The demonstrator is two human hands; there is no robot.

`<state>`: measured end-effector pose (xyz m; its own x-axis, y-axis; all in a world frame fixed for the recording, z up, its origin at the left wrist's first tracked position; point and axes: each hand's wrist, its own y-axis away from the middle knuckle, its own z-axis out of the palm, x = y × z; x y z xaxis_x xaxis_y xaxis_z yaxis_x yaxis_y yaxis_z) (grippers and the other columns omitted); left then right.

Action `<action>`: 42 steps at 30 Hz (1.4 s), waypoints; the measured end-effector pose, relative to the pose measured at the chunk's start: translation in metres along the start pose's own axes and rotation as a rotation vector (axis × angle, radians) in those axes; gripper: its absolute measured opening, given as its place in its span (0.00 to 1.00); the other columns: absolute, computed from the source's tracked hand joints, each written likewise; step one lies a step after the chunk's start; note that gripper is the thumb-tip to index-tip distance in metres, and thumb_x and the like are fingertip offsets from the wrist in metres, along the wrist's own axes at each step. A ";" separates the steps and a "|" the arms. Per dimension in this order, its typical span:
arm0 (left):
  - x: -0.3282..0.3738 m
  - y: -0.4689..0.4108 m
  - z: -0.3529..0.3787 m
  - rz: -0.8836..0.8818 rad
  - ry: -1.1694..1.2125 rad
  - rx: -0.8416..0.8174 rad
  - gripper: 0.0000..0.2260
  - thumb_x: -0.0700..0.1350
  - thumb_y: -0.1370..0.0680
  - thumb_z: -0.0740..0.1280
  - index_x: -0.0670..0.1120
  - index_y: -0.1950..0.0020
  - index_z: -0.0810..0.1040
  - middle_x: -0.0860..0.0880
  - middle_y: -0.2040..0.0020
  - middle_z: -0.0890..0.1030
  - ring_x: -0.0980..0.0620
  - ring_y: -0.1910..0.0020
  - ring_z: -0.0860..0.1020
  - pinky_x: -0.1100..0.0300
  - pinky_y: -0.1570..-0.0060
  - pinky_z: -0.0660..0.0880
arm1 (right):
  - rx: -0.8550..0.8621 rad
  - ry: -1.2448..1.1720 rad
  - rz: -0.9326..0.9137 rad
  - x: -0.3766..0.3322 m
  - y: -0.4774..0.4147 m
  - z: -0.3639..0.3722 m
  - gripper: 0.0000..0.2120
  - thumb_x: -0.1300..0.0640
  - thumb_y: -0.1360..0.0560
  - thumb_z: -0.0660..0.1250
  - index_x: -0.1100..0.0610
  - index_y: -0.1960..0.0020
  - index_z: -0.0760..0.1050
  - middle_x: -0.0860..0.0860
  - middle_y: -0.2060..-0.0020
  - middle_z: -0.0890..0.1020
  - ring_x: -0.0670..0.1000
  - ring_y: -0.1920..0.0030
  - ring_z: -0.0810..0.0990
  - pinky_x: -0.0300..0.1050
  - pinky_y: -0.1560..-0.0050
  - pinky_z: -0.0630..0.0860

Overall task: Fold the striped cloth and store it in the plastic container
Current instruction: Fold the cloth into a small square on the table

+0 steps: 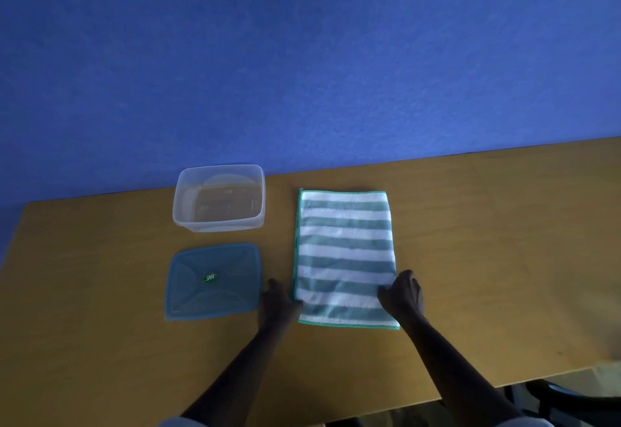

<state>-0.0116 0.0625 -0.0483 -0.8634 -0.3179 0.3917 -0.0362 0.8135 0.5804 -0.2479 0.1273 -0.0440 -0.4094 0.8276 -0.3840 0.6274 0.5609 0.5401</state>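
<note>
- The cloth (344,258) is laid flat on the table (487,242).
- Its near corners are gripped by the left hand (280,300) and right hand (403,294).
- The box (218,198) and lid (213,280) are seen at the left.

We see a wooden table (487,242) against a blue wall (302,57), with a blue lid (188,295) lying flat on the table.

The room type cannot be told: only a plain wooden table (470,242) against a bare blue wall (302,57), with a chair (551,393) partly visible at lower right.
</note>
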 end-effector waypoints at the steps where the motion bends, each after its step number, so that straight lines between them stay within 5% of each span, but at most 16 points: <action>1: -0.002 -0.001 0.000 -0.005 -0.020 -0.012 0.22 0.49 0.30 0.73 0.40 0.41 0.75 0.41 0.43 0.83 0.40 0.41 0.80 0.53 0.47 0.76 | -0.017 -0.015 0.023 0.001 0.000 0.001 0.18 0.58 0.25 0.69 0.61 0.40 0.66 0.55 0.52 0.76 0.55 0.54 0.78 0.46 0.64 0.76; 5: -0.009 -0.003 -0.001 0.013 -0.024 -0.079 0.14 0.52 0.30 0.72 0.43 0.52 0.84 0.45 0.52 0.86 0.45 0.49 0.84 0.57 0.54 0.76 | -0.059 -0.043 0.043 0.008 0.000 0.004 0.14 0.58 0.25 0.68 0.62 0.42 0.73 0.52 0.58 0.79 0.54 0.58 0.80 0.40 0.72 0.71; 8: -0.014 -0.002 -0.001 0.052 0.055 -0.057 0.09 0.50 0.32 0.72 0.46 0.64 0.79 0.46 0.62 0.85 0.46 0.58 0.84 0.59 0.60 0.77 | -0.037 -0.063 0.009 0.012 0.000 0.003 0.14 0.56 0.24 0.67 0.62 0.42 0.77 0.54 0.56 0.81 0.56 0.55 0.80 0.42 0.68 0.74; 12: -0.017 0.003 -0.006 0.009 0.383 -0.131 0.12 0.44 0.31 0.77 0.49 0.52 0.78 0.47 0.57 0.83 0.51 0.67 0.84 0.55 0.72 0.81 | -0.044 -0.135 -0.010 0.019 0.002 -0.001 0.17 0.53 0.23 0.68 0.62 0.39 0.74 0.57 0.50 0.82 0.59 0.51 0.83 0.57 0.56 0.84; 15: -0.019 0.003 -0.014 -0.001 0.521 -0.221 0.15 0.42 0.30 0.77 0.51 0.50 0.75 0.43 0.55 0.82 0.49 0.69 0.84 0.58 0.73 0.79 | -0.158 -0.305 -0.016 0.021 0.007 -0.012 0.28 0.56 0.24 0.72 0.58 0.30 0.63 0.54 0.48 0.78 0.57 0.52 0.83 0.47 0.68 0.83; 17: -0.020 0.002 -0.023 -0.008 0.586 -0.314 0.13 0.42 0.29 0.77 0.51 0.50 0.76 0.42 0.57 0.84 0.48 0.67 0.85 0.56 0.70 0.80 | -0.256 -0.406 -0.063 0.019 0.011 -0.025 0.34 0.60 0.25 0.73 0.52 0.28 0.57 0.55 0.45 0.77 0.60 0.49 0.83 0.47 0.66 0.83; 20: -0.018 -0.004 -0.040 -0.018 0.670 -0.470 0.07 0.44 0.27 0.75 0.51 0.51 0.83 0.49 0.58 0.86 0.51 0.62 0.85 0.58 0.68 0.78 | -0.374 -0.509 -0.133 0.020 0.007 -0.045 0.24 0.66 0.25 0.72 0.56 0.34 0.67 0.63 0.44 0.80 0.66 0.46 0.83 0.57 0.55 0.84; 23: -0.012 -0.012 -0.053 -0.047 0.754 -0.516 0.06 0.43 0.23 0.70 0.49 0.51 0.87 0.52 0.56 0.86 0.53 0.59 0.83 0.62 0.68 0.74 | -0.469 -0.647 -0.093 0.021 -0.002 -0.064 0.08 0.67 0.24 0.70 0.65 0.45 0.78 0.69 0.44 0.79 0.66 0.48 0.83 0.53 0.55 0.81; 27: -0.006 -0.027 -0.063 -0.077 0.965 -0.544 0.15 0.39 0.21 0.61 0.44 0.54 0.88 0.47 0.60 0.85 0.50 0.59 0.84 0.60 0.69 0.72 | -0.501 -0.857 -0.031 0.018 -0.014 -0.080 0.09 0.64 0.21 0.65 0.67 0.45 0.81 0.63 0.50 0.83 0.56 0.55 0.84 0.46 0.58 0.81; 30: -0.002 -0.034 -0.063 0.042 0.924 -0.462 0.17 0.31 0.24 0.62 0.47 0.55 0.88 0.46 0.60 0.85 0.52 0.61 0.84 0.61 0.69 0.76 | -0.516 -0.907 0.012 0.016 -0.018 -0.086 0.11 0.64 0.20 0.64 0.63 0.43 0.83 0.60 0.49 0.85 0.55 0.51 0.84 0.49 0.50 0.79; 33: -0.002 -0.037 -0.057 0.201 0.788 -0.340 0.15 0.31 0.27 0.72 0.52 0.54 0.88 0.49 0.62 0.84 0.53 0.63 0.79 0.62 0.66 0.76 | -0.487 -0.861 -0.029 0.013 -0.017 -0.086 0.12 0.67 0.22 0.65 0.58 0.44 0.84 0.57 0.48 0.86 0.54 0.47 0.84 0.52 0.42 0.77; 36: -0.004 -0.042 -0.049 0.268 0.689 -0.206 0.09 0.41 0.31 0.78 0.55 0.57 0.87 0.52 0.64 0.84 0.53 0.65 0.79 0.58 0.62 0.76 | -0.355 -0.748 -0.113 0.007 -0.014 -0.078 0.11 0.68 0.24 0.69 0.59 0.45 0.84 0.61 0.49 0.86 0.56 0.49 0.83 0.52 0.46 0.78; 38: -0.005 -0.043 -0.044 0.307 0.605 -0.131 0.08 0.52 0.35 0.78 0.56 0.57 0.86 0.51 0.61 0.87 0.53 0.61 0.84 0.56 0.56 0.78 | -0.224 -0.639 -0.168 0.005 -0.015 -0.073 0.12 0.71 0.27 0.70 0.59 0.48 0.84 0.63 0.53 0.86 0.57 0.54 0.82 0.51 0.53 0.79; 42: -0.004 -0.044 -0.039 0.337 0.542 -0.100 0.14 0.59 0.35 0.74 0.56 0.54 0.84 0.52 0.54 0.87 0.54 0.51 0.85 0.53 0.46 0.80 | -0.062 -0.271 -0.357 0.009 -0.018 -0.066 0.14 0.62 0.33 0.80 0.56 0.48 0.85 0.50 0.56 0.88 0.50 0.54 0.86 0.49 0.54 0.84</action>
<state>0.0127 0.0088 -0.0478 -0.4417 -0.2754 0.8539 0.2624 0.8705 0.4164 -0.3063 0.1261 -0.0077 -0.3993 0.5519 -0.7321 0.4341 0.8172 0.3792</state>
